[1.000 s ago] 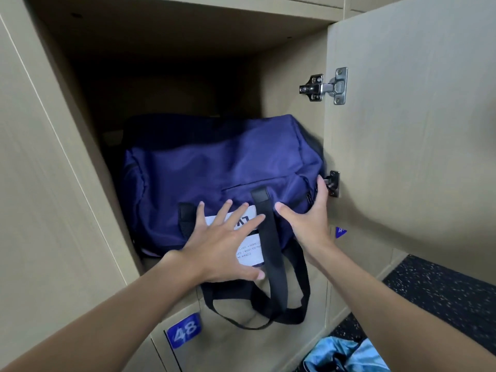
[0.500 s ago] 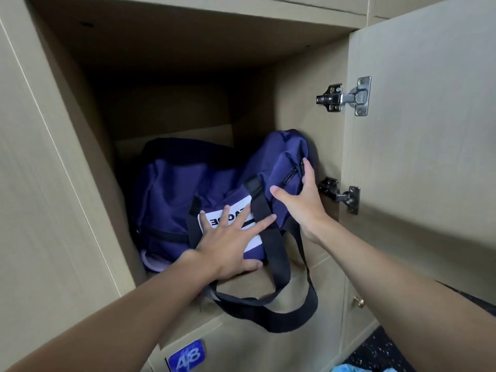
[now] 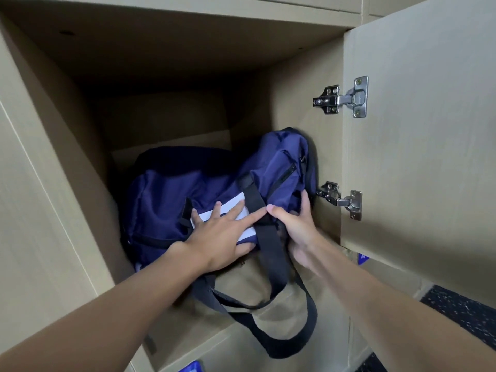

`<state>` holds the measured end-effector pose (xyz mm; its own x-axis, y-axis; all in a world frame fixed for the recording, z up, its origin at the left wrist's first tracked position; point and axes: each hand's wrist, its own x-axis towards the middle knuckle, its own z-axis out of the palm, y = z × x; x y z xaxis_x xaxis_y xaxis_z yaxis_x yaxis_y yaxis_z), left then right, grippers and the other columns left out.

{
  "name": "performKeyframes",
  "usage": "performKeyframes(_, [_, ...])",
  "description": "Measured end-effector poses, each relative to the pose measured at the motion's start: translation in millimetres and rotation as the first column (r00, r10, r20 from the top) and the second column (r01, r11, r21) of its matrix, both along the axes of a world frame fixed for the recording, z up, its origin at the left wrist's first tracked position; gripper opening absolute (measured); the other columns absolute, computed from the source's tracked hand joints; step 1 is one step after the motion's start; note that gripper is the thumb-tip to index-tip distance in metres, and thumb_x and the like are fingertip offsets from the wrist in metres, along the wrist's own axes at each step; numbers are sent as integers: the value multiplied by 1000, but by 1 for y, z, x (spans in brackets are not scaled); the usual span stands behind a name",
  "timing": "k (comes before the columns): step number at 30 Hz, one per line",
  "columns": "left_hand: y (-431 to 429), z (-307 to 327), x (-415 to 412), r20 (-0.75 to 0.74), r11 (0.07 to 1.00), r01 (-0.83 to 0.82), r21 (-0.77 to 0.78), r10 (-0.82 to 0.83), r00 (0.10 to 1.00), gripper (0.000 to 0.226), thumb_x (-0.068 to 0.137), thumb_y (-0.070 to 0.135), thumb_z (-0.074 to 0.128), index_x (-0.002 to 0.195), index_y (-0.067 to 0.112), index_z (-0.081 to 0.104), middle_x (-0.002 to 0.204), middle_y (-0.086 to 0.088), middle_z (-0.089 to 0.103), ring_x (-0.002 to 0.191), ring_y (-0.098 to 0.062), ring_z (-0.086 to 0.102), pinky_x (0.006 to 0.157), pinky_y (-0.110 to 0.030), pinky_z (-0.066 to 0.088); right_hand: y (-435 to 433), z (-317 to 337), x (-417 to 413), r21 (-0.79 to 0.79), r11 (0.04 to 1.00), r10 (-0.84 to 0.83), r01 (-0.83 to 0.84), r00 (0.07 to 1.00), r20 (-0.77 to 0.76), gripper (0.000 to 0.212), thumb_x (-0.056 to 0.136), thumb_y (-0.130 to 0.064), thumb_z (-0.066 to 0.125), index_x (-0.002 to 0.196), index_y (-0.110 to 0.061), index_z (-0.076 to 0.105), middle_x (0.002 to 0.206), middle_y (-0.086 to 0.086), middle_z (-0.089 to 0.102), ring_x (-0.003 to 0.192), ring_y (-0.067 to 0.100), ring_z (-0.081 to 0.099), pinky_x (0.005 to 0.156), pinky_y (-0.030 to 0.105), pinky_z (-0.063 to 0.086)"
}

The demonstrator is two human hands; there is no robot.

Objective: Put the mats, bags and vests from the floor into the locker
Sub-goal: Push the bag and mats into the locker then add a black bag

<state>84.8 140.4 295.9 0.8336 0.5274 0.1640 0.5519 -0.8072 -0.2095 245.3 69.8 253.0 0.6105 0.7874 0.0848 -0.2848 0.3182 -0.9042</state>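
A navy duffel bag (image 3: 188, 189) with black straps (image 3: 271, 253) lies inside the open wooden locker (image 3: 171, 63), its right end tilted up against the right wall. My left hand (image 3: 222, 234) lies flat with spread fingers on the bag's white label, pressing its front. My right hand (image 3: 298, 226) cups the bag's lower right corner, thumb on the front and fingers straight up along the end. The strap loops hang out over the locker's front edge.
The locker door (image 3: 429, 130) stands open on the right, with an upper hinge (image 3: 346, 99) and a lower hinge (image 3: 341, 200) close to my right hand. Black speckled floor (image 3: 461, 310) shows at the lower right. A blue number plate (image 3: 193, 367) marks the locker below.
The bag has slid deeper into the locker and its right end has tipped upward. Both hands followed it inward, staying on the bag.
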Motion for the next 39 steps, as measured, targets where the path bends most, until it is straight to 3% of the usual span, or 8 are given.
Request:
performKeyframes(4, [3, 24, 4, 89, 999, -43, -17, 44, 995, 70, 102, 48, 38, 141, 64, -19, 165, 9, -2, 150, -43, 4, 106, -78, 14, 18, 38, 8, 71, 997, -19, 9, 989, 144, 96, 84, -11, 72, 150, -48, 13, 140, -3, 52, 117, 16, 60, 96, 39, 52])
performKeyframes(10, [19, 58, 9, 260, 975, -214, -60, 222, 940, 70, 95, 54, 52, 150, 54, 9, 165, 11, 2, 151, -34, 8, 109, -74, 15, 67, 75, 27, 121, 992, -57, 37, 984, 166, 91, 86, -2, 63, 154, -35, 12, 145, 2, 47, 109, 18, 62, 87, 36, 54])
performKeyframes(17, [-3, 58, 11, 357, 946, 12, -323, 110, 928, 56, 93, 66, 42, 146, 55, 31, 162, 23, 15, 151, -9, 8, 116, -65, 2, 59, 33, 32, -61, 998, -2, 11, 989, 148, 88, 69, -63, 65, 146, -50, 25, 145, -10, 49, 127, 18, 52, 108, 45, 43])
performKeyframes(21, [-20, 57, 3, 159, 948, 50, -314, 1, 987, 78, 81, 80, 47, 147, 60, 13, 164, 20, 2, 152, -6, -1, 117, -63, -1, 25, 19, 19, -105, 994, 26, -15, 994, 105, 81, 60, -82, 60, 134, -53, 44, 140, -8, 50, 111, 11, 60, 85, 35, 53])
performKeyframes(26, [-16, 34, -8, -44, 981, 39, -192, -49, 998, 107, 68, 80, 61, 142, 63, -14, 160, 22, -22, 152, -16, -14, 116, -65, -1, -29, 17, -7, 1, 953, 301, -302, 950, 85, 42, 90, -41, 65, 127, -50, 45, 127, -11, 64, 116, 20, 63, 91, 64, 48])
performKeyframes(29, [-7, 24, -11, -61, 994, 27, -109, -34, 998, 116, 67, 75, 67, 141, 61, -21, 159, 20, -26, 152, -21, -13, 114, -69, 4, -24, 23, -14, 98, 955, 276, -280, 960, 50, 49, 98, -15, 56, 133, -46, 42, 124, -6, 66, 114, 18, 64, 89, 56, 53])
performKeyframes(34, [1, 21, -6, -64, 997, -24, -74, 20, 998, 132, 64, 75, 70, 142, 50, -33, 154, 17, -40, 151, -25, -18, 112, -72, 7, 10, 47, -18, 53, 979, 180, -195, 961, 212, 57, 102, -5, 44, 151, -31, 27, 140, -8, 51, 125, 10, 50, 106, 31, 41])
performKeyframes(39, [28, 24, 4, -64, 995, -99, 23, 100, 993, 141, 62, 68, 77, 145, 40, -33, 153, 11, -42, 151, -25, -17, 107, -74, 22, 45, 60, -5, 72, 962, 224, -262, 916, 333, 64, 103, -10, 44, 155, -34, 16, 158, -8, 27, 143, 11, 29, 118, 36, 27])
